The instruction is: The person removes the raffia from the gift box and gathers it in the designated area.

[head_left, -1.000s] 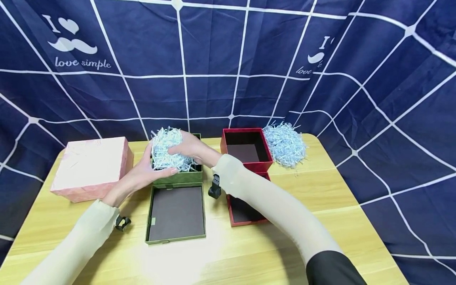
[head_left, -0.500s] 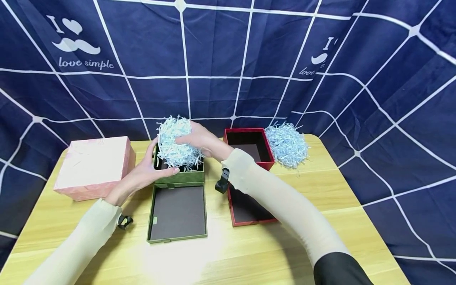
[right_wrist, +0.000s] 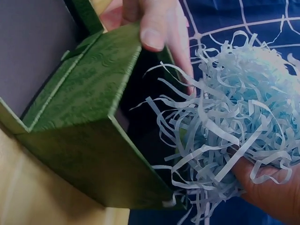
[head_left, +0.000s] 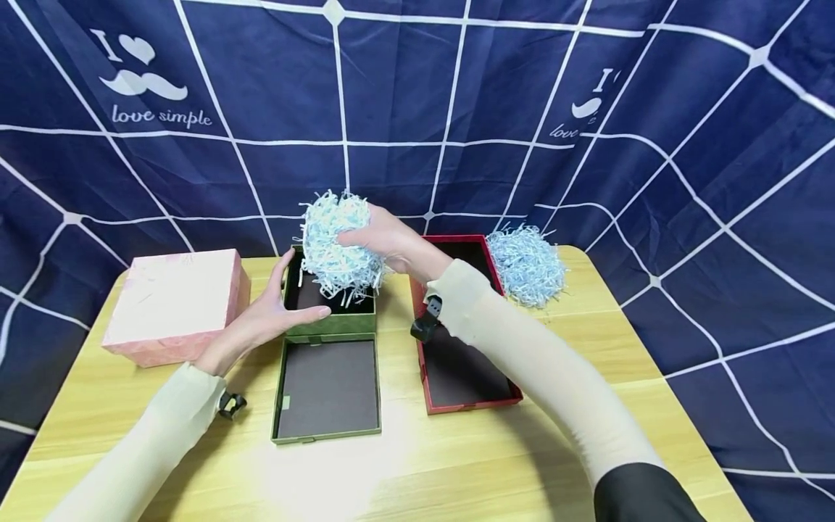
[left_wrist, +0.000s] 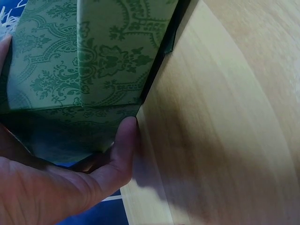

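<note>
A clump of light-blue shredded paper (head_left: pixel 335 246) is held up over the right part of the green gift box (head_left: pixel 335 325) by my right hand (head_left: pixel 385 239). Loose strands dangle toward the box opening in the right wrist view, where part of the hand (right_wrist: pixel 272 190) shows under the paper. My left hand (head_left: pixel 264 315) grips the box's left side, with the thumb along the front rim. The dark inside of the box shows. Its patterned green wall (left_wrist: pixel 117 61) fills much of the left wrist view. The box's lid (head_left: pixel 329 388) lies opened out in front, inner side up.
Left of the green box stands a closed pink box (head_left: pixel 172 297). To the right is an open red box (head_left: pixel 485 264) with its lid (head_left: pixel 470 370) in front, partly hidden by my right arm. A second shredded-paper pile (head_left: pixel 528 267) lies beyond it.
My right hand has lifted the shredded paper up and slightly right, out of the green box, uncovering its dark inside. The left hand has stayed on the box.
</note>
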`<state>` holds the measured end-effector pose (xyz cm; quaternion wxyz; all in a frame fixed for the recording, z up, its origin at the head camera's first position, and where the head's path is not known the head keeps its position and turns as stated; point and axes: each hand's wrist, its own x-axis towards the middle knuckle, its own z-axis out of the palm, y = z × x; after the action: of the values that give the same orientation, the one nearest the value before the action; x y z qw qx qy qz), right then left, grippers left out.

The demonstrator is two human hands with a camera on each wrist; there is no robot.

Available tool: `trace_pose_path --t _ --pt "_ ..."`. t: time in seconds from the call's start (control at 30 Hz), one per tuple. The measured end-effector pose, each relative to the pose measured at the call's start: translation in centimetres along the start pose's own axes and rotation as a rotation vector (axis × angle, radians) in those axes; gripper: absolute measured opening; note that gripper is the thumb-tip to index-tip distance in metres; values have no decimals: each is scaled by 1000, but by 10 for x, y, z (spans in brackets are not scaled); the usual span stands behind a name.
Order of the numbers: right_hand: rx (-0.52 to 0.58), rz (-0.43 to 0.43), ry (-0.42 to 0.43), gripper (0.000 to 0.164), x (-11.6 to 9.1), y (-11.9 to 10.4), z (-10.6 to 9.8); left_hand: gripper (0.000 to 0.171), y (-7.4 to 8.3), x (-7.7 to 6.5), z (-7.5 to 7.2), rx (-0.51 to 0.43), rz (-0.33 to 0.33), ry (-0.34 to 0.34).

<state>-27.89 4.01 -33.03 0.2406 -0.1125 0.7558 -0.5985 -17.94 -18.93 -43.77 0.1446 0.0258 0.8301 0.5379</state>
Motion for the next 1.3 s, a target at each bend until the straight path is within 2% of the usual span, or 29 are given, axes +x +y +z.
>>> trace_pose_path --t 0.43,0.7,0.9,1.0,1.3 --pt "110 -27 20 53 -16 -3 -37 130 1 2 -1 7 27 1" --pt "101 -77 22 52 -34 -3 -62 129 -1 1 1 5 25 3" --pt "189 -31 -17 48 -51 -3 -76 130 -2 -2 1 0 21 2" --pt "222 -26 -7 46 -59 -2 -82 130 -1 -1 1 -1 19 -2" --pt "200 -15 22 48 -78 3 -103 129 -1 -1 1 0 22 2"
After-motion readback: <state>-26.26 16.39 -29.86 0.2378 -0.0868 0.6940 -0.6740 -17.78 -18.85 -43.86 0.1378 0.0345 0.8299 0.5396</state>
